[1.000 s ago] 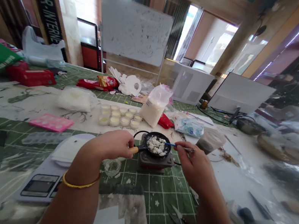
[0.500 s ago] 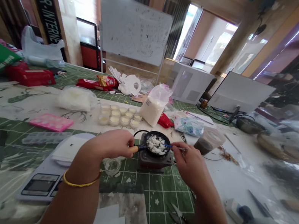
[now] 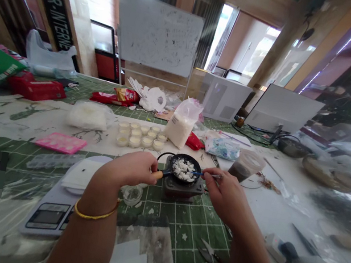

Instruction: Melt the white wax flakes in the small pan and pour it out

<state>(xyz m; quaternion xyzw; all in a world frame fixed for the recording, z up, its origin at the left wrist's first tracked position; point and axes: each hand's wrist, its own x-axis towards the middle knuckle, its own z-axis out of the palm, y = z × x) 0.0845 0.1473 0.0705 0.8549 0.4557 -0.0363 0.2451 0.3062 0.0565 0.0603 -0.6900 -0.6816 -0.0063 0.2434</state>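
Observation:
A small black pan [image 3: 180, 158] holding white chunks [image 3: 183, 169] sits on a little dark stove [image 3: 181, 188] on the green cutting mat. My left hand [image 3: 132, 169] is closed around the pan's wooden handle [image 3: 157, 174]. To the right, my right hand [image 3: 224, 191] pinches a thin blue-tipped stick [image 3: 202, 173] whose tip reaches into the white chunks. A gold bangle circles my left wrist.
A digital scale [image 3: 48, 213] with a white dish lies at the left, a small glass jar [image 3: 132, 195] beside it. Several filled white cups [image 3: 140, 136], a bag of white granules [image 3: 182, 123], a pink mould [image 3: 60, 143], a clear tub [image 3: 246, 164], scissors [image 3: 212, 260] and a power strip [image 3: 295, 259] surround the stove.
My right hand has drawn slightly left and inward, moving the stick's tip within the white chunks. My left hand keeps its hold on the pan handle.

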